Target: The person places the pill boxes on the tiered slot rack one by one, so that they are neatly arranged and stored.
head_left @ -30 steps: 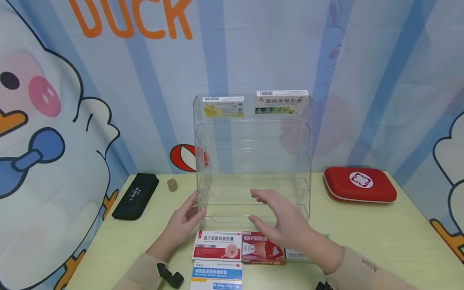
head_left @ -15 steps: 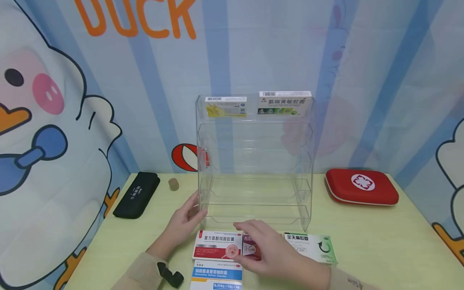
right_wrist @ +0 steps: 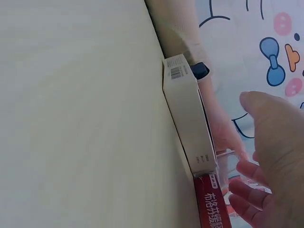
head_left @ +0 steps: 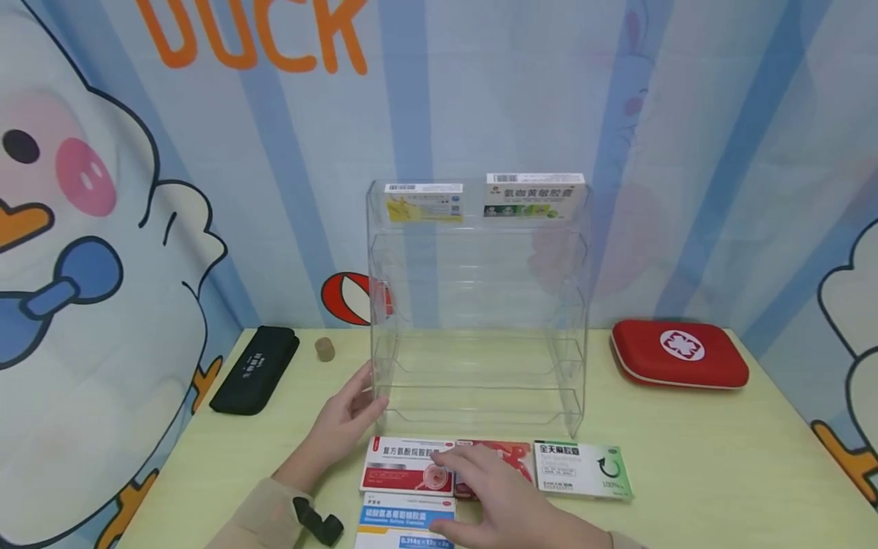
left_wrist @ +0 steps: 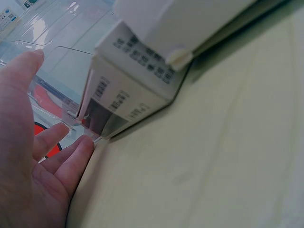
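Note:
A clear plastic tiered rack (head_left: 480, 400) stands mid-table. My left hand (head_left: 343, 419) holds its lower left edge, thumb at the front and fingers along the side. Over the medicine boxes in front of the rack hovers my right hand (head_left: 504, 499), thumb and fingers spread with nothing between them. Below its fingers are a red-and-white box (head_left: 394, 469), a red box (head_left: 514, 457) partly hidden by the hand, and a blue-and-white box (head_left: 391, 512). A green-and-white box (head_left: 579, 469) lies to the right. The right wrist view shows the red box (right_wrist: 213, 204) beside the hand.
Two medicine boxes stand in the rack's top tier, one yellow-and-white (head_left: 425, 204) and one green-and-white (head_left: 535, 197). A black case (head_left: 255, 371) and a small brown cork-like piece (head_left: 325, 349) lie to the left. A red zip case (head_left: 679, 354) sits at the right.
My right hand has moved from in front of the rack down and toward me, over the boxes, uncovering the green-and-white box. The left hand has stayed at the rack.

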{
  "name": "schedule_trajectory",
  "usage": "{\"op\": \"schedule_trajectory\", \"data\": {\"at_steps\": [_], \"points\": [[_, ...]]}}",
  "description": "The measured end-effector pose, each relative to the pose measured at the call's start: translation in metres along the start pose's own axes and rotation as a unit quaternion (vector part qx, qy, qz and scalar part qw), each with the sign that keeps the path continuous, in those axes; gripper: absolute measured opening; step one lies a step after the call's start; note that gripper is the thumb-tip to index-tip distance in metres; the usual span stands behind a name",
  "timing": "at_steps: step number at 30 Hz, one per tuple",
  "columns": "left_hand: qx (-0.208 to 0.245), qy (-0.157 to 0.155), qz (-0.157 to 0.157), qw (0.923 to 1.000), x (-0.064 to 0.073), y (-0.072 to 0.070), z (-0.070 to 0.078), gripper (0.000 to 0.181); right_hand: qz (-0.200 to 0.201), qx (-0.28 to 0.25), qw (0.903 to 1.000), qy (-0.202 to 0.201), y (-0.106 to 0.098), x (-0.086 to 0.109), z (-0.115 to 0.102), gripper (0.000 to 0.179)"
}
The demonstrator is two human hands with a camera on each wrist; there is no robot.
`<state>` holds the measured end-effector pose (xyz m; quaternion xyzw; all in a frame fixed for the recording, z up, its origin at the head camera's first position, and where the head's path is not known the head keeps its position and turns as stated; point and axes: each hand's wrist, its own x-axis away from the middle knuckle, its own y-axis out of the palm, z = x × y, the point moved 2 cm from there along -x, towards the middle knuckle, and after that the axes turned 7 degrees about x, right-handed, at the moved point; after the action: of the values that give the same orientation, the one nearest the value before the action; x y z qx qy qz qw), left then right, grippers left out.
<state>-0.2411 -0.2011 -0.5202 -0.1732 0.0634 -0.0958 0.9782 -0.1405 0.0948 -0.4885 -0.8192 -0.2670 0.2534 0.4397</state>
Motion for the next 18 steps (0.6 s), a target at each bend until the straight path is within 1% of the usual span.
{"op": "schedule_trajectory", "data": {"at_steps": [4, 7, 10, 15, 18], "points": [[0.005, -0.003, -0.001, 1.0, 0.001, 0.001, 0.001, 0.077, -0.023, -0.01, 0.9996, 0.011, 0.005, 0.003, 0.001, 0.077], [0.007, -0.004, -0.001, 1.0, 0.001, 0.001, 0.001, 0.077, -0.03, -0.011, 0.9995, 0.007, 0.007, 0.003, 0.0, 0.077], [0.006, -0.004, -0.002, 1.0, 0.001, 0.001, 0.0, 0.077, -0.036, 0.008, 0.9993, -0.002, 0.008, 0.004, -0.002, 0.08], [0.008, -0.002, -0.003, 1.0, 0.001, 0.001, 0.0, 0.077, -0.047, 0.066, 0.9966, -0.02, 0.01, 0.006, -0.005, 0.085], [0.01, -0.004, -0.004, 0.9999, 0.0, 0.001, 0.0, 0.077, -0.052, 0.076, 0.9955, -0.021, 0.012, 0.006, -0.006, 0.087]]}}
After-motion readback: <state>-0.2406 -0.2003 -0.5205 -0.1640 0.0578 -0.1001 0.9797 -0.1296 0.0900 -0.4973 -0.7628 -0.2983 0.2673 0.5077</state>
